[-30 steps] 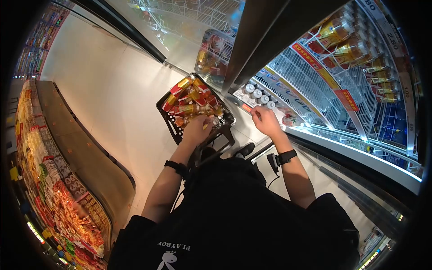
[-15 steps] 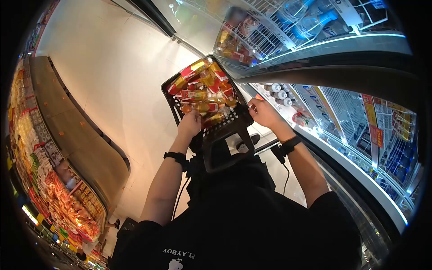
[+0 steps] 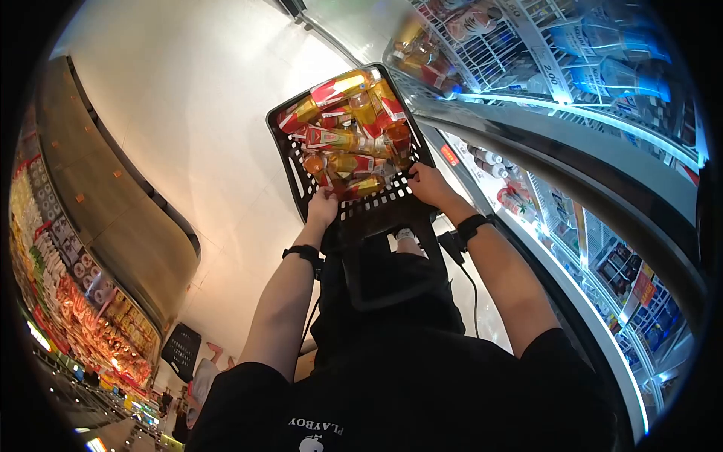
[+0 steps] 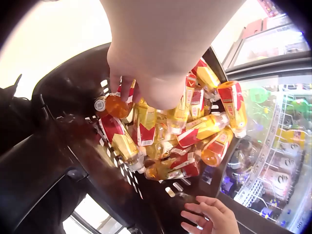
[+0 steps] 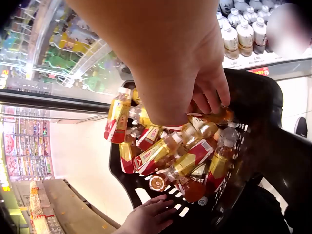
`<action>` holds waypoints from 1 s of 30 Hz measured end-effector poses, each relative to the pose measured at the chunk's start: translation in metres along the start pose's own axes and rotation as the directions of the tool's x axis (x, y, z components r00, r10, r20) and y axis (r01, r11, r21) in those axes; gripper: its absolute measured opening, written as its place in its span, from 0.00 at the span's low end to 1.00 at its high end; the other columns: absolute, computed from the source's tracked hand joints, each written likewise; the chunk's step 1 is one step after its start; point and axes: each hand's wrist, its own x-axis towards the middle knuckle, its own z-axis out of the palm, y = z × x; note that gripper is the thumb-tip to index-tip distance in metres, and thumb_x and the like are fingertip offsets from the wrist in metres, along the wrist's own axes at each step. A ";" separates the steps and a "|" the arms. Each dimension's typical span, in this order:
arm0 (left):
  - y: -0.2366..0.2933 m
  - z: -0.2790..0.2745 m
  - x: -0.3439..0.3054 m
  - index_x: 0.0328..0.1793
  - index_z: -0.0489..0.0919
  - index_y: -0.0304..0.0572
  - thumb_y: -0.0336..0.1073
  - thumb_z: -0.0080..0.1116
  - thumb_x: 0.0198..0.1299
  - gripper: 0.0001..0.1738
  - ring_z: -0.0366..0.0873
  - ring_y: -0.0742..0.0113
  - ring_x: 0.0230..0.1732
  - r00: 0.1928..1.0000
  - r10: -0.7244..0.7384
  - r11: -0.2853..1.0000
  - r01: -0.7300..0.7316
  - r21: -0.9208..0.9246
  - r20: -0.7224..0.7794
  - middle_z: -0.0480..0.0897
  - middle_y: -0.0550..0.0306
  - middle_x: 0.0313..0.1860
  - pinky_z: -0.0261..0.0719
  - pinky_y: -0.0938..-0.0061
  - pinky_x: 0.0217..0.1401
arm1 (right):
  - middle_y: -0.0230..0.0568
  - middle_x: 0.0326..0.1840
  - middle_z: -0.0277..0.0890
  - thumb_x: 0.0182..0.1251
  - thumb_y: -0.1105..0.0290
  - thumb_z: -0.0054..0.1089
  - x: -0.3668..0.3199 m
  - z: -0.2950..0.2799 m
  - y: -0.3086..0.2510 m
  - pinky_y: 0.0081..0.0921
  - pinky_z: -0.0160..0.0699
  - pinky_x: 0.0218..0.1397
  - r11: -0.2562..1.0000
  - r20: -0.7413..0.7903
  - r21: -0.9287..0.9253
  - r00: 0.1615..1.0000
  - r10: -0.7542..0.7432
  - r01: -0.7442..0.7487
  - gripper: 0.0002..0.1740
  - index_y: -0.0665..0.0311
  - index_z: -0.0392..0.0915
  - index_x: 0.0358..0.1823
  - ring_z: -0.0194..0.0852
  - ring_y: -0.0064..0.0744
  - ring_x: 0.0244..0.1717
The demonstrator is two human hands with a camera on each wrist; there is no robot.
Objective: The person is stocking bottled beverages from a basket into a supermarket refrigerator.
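Observation:
A black shopping basket filled with yellow-and-red labelled drink bottles is in front of the person in the head view. At its near left corner is the left hand, fingers at the rim; the right wrist view shows these fingers fairly straight along the slotted wall. The right hand is at the near right edge. Its fingers look loosely bent and spread in the left wrist view, with nothing between them. An orange-ended bottle lies just under the left fingertips.
A glass cooler door stands ajar at the right, beside the basket. Behind it, white-capped bottles line a lit shelf. The basket's black handle leans toward the person. A long low display ledge with packaged goods runs along the left.
The left hand has drawn back from among the bottles to the basket's near left rim. The right hand has moved from the cooler's edge to the basket's right rim. The cooler door has swung nearer.

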 end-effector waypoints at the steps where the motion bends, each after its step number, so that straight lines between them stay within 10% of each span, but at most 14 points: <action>1: -0.004 0.002 0.005 0.65 0.83 0.39 0.38 0.58 0.70 0.21 0.89 0.49 0.57 0.999 -0.040 0.999 0.040 0.001 -0.010 0.91 0.43 0.54 0.83 0.61 0.63 | 0.53 0.44 0.90 0.67 0.64 0.68 0.011 0.009 0.010 0.44 0.86 0.56 0.999 0.012 -0.013 0.999 0.038 -0.037 0.19 0.67 0.83 0.54 0.90 0.55 0.49; 8: -0.046 0.029 0.055 0.67 0.84 0.40 0.41 0.56 0.70 0.23 0.90 0.53 0.53 0.951 -0.251 0.892 0.299 -0.339 0.178 0.91 0.42 0.51 0.84 0.64 0.60 | 0.55 0.48 0.89 0.65 0.59 0.69 0.052 0.051 0.038 0.42 0.85 0.59 0.976 0.077 0.038 0.974 0.213 -0.216 0.24 0.66 0.82 0.57 0.89 0.56 0.53; 11: -0.087 0.059 0.086 0.66 0.84 0.40 0.44 0.58 0.69 0.24 0.89 0.50 0.57 0.980 -0.182 0.967 0.194 -0.164 0.086 0.90 0.41 0.53 0.82 0.62 0.64 | 0.56 0.49 0.89 0.65 0.57 0.69 0.064 0.069 0.048 0.41 0.84 0.60 0.973 0.061 0.077 0.975 0.212 -0.217 0.25 0.67 0.81 0.58 0.88 0.55 0.55; 18: -0.010 0.055 0.057 0.61 0.84 0.31 0.43 0.58 0.72 0.22 0.86 0.59 0.57 0.921 -0.324 0.908 0.367 -0.202 0.218 0.90 0.45 0.54 0.80 0.65 0.62 | 0.53 0.46 0.88 0.65 0.57 0.69 0.098 0.110 0.069 0.39 0.86 0.53 0.954 0.071 0.115 0.960 0.269 -0.276 0.29 0.70 0.80 0.61 0.89 0.47 0.48; 20: -0.051 0.084 0.078 0.65 0.82 0.32 0.43 0.55 0.73 0.23 0.85 0.58 0.53 0.911 -0.328 0.884 0.389 -0.259 0.251 0.88 0.47 0.55 0.80 0.66 0.60 | 0.64 0.63 0.83 0.62 0.52 0.66 0.106 0.117 0.072 0.44 0.78 0.71 0.896 0.179 0.217 0.918 0.355 -0.388 0.33 0.68 0.80 0.63 0.81 0.61 0.67; 25: -0.022 0.095 0.070 0.71 0.76 0.42 0.38 0.48 0.72 0.24 0.74 0.56 0.62 0.734 -0.513 0.567 0.679 -0.467 0.445 0.75 0.49 0.67 0.71 0.56 0.67 | 0.61 0.59 0.86 0.62 0.51 0.67 0.118 0.146 0.089 0.43 0.81 0.67 0.860 0.240 0.261 0.892 0.382 -0.439 0.35 0.70 0.81 0.63 0.85 0.57 0.63; 27: -0.019 0.098 0.069 0.73 0.74 0.46 0.35 0.49 0.71 0.24 0.70 0.56 0.67 0.723 -0.520 0.485 0.688 -0.539 0.456 0.72 0.50 0.69 0.67 0.51 0.71 | 0.47 0.43 0.85 0.67 0.58 0.70 0.122 0.162 0.095 0.34 0.86 0.35 0.825 0.208 0.294 0.875 0.438 -0.483 0.30 0.72 0.80 0.64 0.86 0.38 0.36; 30: -0.017 0.107 0.065 0.73 0.70 0.52 0.30 0.52 0.65 0.28 0.64 0.56 0.70 0.693 -0.552 0.295 0.682 -0.669 0.464 0.68 0.54 0.69 0.59 0.47 0.74 | 0.46 0.42 0.85 0.67 0.57 0.70 0.123 0.172 0.098 0.34 0.84 0.35 0.813 0.206 0.298 0.865 0.457 -0.500 0.31 0.73 0.80 0.64 0.86 0.37 0.36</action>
